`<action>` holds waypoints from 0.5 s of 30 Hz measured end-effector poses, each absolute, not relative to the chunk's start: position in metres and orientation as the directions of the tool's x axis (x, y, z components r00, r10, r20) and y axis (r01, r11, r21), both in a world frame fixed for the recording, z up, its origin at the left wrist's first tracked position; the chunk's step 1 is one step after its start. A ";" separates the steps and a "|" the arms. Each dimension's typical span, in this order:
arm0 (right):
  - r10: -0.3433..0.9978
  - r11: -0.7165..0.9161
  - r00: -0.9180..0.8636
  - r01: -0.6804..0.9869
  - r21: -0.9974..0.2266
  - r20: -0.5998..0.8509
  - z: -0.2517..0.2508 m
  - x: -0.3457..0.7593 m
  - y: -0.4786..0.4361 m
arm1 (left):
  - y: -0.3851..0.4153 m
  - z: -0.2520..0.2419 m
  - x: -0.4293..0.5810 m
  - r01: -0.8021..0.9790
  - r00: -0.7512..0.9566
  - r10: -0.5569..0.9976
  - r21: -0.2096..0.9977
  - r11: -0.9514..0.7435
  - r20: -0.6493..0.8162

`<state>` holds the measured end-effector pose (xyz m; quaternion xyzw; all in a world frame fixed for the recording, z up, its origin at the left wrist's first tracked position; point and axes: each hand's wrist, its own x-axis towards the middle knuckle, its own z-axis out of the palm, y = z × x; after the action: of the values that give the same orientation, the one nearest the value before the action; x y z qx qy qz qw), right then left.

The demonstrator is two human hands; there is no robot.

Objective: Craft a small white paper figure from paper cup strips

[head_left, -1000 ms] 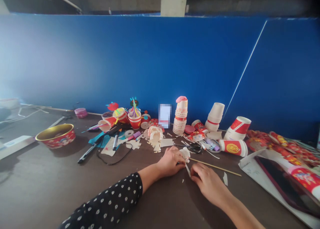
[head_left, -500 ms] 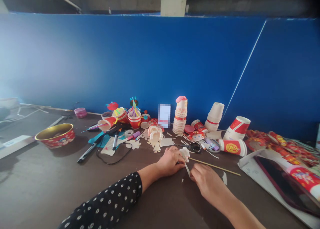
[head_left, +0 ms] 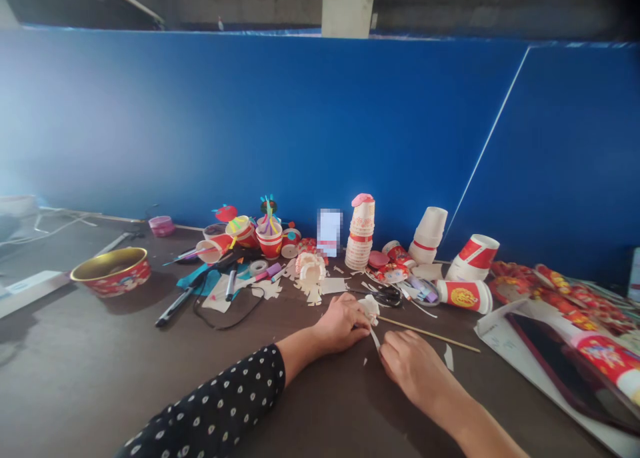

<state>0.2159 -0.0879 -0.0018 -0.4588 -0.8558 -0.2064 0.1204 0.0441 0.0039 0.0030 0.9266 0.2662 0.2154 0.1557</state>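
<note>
My left hand (head_left: 341, 325) rests on the dark table, its fingers closed on a small white paper piece (head_left: 371, 309). A narrow white paper strip (head_left: 375, 339) hangs from that piece toward my right hand (head_left: 413, 368), whose fingertips pinch near the strip's lower end. A thin bamboo skewer (head_left: 427, 333) runs rightward from the paper piece, above my right hand. Black-handled scissors (head_left: 386, 296) lie just beyond the paper piece. Small white paper scraps (head_left: 449, 358) lie on the table near my right hand.
Behind my hands stand a stack of paper cups (head_left: 359, 235), a cut-paper craft (head_left: 310, 271) and a red cup holding coloured strips (head_left: 270, 240). A red bowl (head_left: 111, 273) sits left, and red-printed paper (head_left: 560, 291) lies right, against a blue wall (head_left: 250, 125).
The view has tilted slightly. My right hand has shifted a little lower along the paper strip, and my left hand stays nearly still.
</note>
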 end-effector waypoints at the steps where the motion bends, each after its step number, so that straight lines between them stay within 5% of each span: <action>1: 0.734 0.496 -0.551 0.834 0.241 0.397 -0.002 0.216 -0.088 | 0.004 0.003 0.044 0.426 0.766 0.560 0.403 -0.810 0.316; 15: 0.855 0.463 -0.494 0.864 0.199 0.159 0.012 0.211 -0.097 | 0.007 -0.003 0.045 0.418 0.762 0.553 0.397 -0.817 0.337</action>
<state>0.2111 -0.0966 0.0117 -0.5025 -0.8550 -0.1270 0.0184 0.0453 0.0071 -0.0028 0.9263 0.2621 0.2247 0.1507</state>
